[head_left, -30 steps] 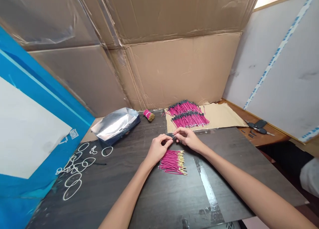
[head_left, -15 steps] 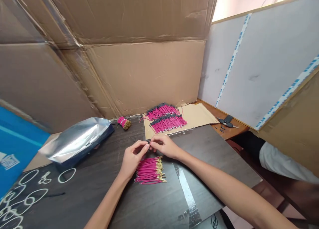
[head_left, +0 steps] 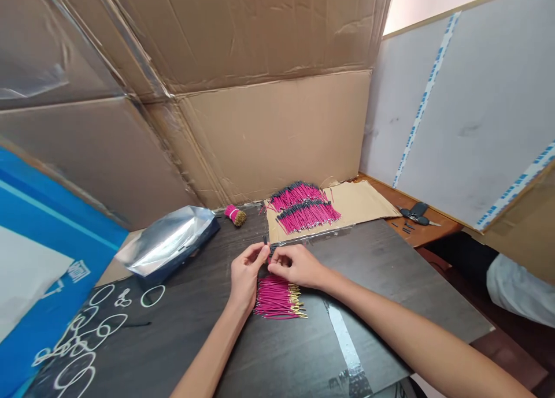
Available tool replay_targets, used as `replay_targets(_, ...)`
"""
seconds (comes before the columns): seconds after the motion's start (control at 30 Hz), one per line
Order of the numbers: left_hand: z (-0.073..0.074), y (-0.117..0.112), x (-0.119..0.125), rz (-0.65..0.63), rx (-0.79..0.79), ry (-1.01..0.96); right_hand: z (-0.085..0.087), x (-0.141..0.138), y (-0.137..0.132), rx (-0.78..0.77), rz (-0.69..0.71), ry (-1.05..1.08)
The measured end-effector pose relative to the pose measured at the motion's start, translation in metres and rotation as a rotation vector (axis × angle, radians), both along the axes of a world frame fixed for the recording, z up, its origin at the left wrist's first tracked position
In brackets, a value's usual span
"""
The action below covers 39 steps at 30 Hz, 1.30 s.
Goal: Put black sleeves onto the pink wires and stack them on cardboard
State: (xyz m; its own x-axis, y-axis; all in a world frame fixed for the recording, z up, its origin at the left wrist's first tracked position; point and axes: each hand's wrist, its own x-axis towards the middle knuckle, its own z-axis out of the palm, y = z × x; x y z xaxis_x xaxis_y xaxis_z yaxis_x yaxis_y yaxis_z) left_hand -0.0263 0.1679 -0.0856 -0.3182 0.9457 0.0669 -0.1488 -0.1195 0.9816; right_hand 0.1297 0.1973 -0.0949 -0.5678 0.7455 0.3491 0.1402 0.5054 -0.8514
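Observation:
My left hand point(head_left: 244, 275) and my right hand point(head_left: 293, 266) meet over the dark table point(head_left: 390, 271), fingers pinched together on a small black piece point(head_left: 266, 250) between them. Just below the hands lies a loose pile of pink wires point(head_left: 277, 297) with gold tips pointing right. Two larger heaps of pink wires with black ends point(head_left: 303, 207) rest on a cardboard sheet point(head_left: 364, 201) further back.
A silver foil bag point(head_left: 171, 240) lies at the left, and a small bound pink bundle point(head_left: 235, 214) sits behind it. White rubber rings point(head_left: 99, 328) are scattered at the front left. Cardboard walls enclose the back. Keys point(head_left: 416, 213) lie at the right, near another person's pale sleeve point(head_left: 520, 288).
The camera view swung right and then back left. Both hands stay pinched together on the small black piece, now slightly lower, right above the wire pile.

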Motion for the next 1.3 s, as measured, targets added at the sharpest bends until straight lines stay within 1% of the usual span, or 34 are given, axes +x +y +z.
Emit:
replay_targets(0.17, 0.001, -0.003, 0.0, 0.018, -0.011, -0.057, -0.001, -0.003, -0.005, 0.072, -0.084, -0.108)
replay_targets(0.3, 0.002, -0.003, -0.002, 0.076, 0.021, -0.017, 0.002, -0.003, -0.007, 0.176, -0.225, -0.203)
replay_targets(0.4, 0.003, -0.002, -0.004, 0.1, 0.036, -0.005, 0.004, -0.001, -0.006, 0.233, -0.279, -0.236)
replay_targets(0.6, 0.002, 0.0, -0.006, 0.066, 0.026, -0.058, 0.002, 0.003, 0.0, 0.288, -0.341, -0.234)
replay_targets(0.73, -0.002, 0.002, -0.009, 0.002, -0.002, -0.02, 0.002, 0.013, 0.016, 0.348, -0.36, -0.185)
replay_targets(0.8, -0.003, 0.003, -0.013, -0.033, -0.025, 0.056, 0.004, 0.029, 0.031, 0.36, -0.439, -0.154)
replay_targets(0.87, -0.002, 0.004, -0.016, -0.086, -0.037, 0.225, 0.006, 0.053, 0.048, 0.335, -0.602, -0.146)
replay_targets(0.93, 0.001, 0.003, -0.019, -0.17, -0.023, 0.495, 0.007, 0.083, 0.066, 0.269, -0.776, -0.203)
replay_targets(1.0, 0.005, 0.0, -0.019, -0.264, 0.025, 0.778, 0.006, 0.111, 0.08, 0.202, -0.901, -0.325)
replay_targets(1.03, 0.008, -0.001, -0.018, -0.311, 0.052, 0.888, 0.004, 0.122, 0.085, 0.177, -0.951, -0.384)
replay_targets(1.07, 0.01, -0.003, -0.018, -0.356, 0.075, 0.97, 0.002, 0.13, 0.088, 0.155, -0.969, -0.438)
replay_targets(1.13, 0.013, -0.006, -0.016, -0.434, 0.095, 1.068, -0.002, 0.137, 0.092, 0.122, -0.961, -0.527)
replay_targets(1.2, 0.015, -0.009, -0.015, -0.483, 0.087, 1.114, -0.006, 0.135, 0.092, 0.102, -0.922, -0.583)
replay_targets(1.3, 0.014, -0.011, -0.016, -0.52, 0.085, 1.132, -0.008, 0.127, 0.091, 0.101, -0.881, -0.619)
